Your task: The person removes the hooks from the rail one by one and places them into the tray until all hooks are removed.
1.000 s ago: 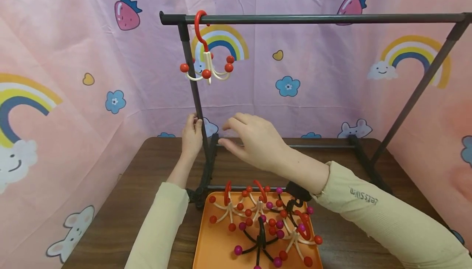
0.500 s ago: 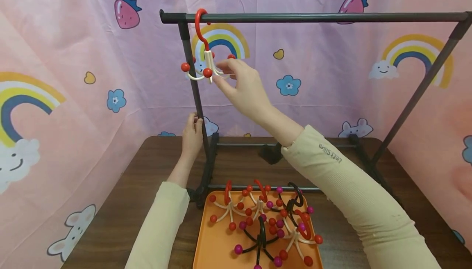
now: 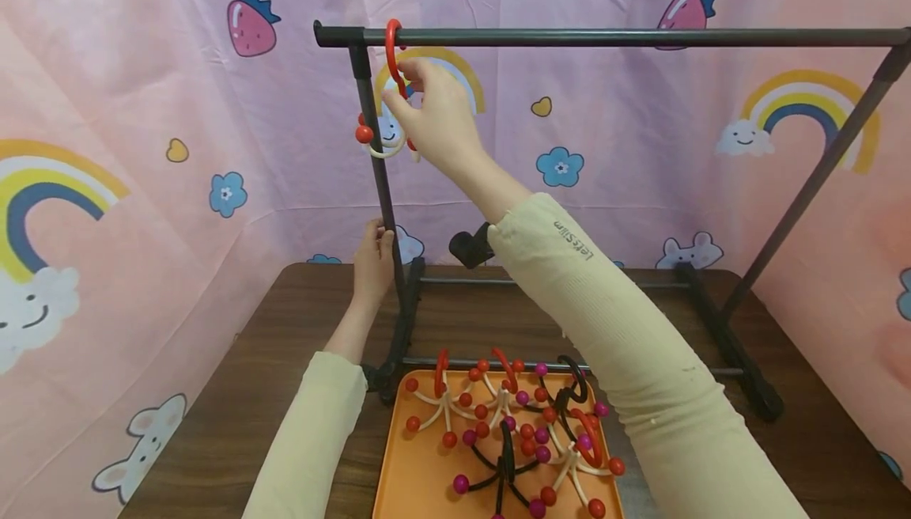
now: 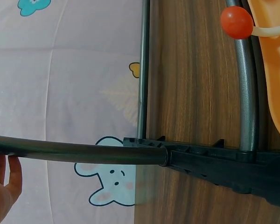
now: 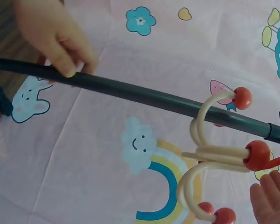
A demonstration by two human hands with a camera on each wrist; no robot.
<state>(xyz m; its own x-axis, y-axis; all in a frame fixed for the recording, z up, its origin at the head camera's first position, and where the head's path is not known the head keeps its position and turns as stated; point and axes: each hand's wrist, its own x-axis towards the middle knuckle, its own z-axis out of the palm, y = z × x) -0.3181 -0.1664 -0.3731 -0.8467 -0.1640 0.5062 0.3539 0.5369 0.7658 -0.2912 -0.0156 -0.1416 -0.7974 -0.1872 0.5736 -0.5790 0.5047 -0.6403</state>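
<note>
A white claw-shaped hanger with a red hook (image 3: 391, 46) and red ball tips hangs from the top bar of a dark metal rack (image 3: 569, 37), near its left end. My right hand (image 3: 436, 118) is at the lower part of that hook, thumb on one side and index finger on the other, covering some of the hanger's arms. In the right wrist view the hanger (image 5: 221, 152) hangs beside the fingers (image 5: 272, 196), which look fairly straight. My left hand (image 3: 373, 262) holds the rack's left upright pole (image 4: 93, 153), thumb and fingers around it.
An orange tray (image 3: 420, 479) on the wooden table (image 3: 235, 416) bears several more hangers, white with red balls and black (image 3: 504, 465) with magenta balls. The rack's feet (image 3: 740, 369) stand behind and beside the tray. A patterned cloth backdrop (image 3: 640, 139) surrounds the table.
My right hand has risen up and left from above the tray, past the hanging hanger's arms, to its red hook. The left hand stays on the pole. The hanger has barely moved.
</note>
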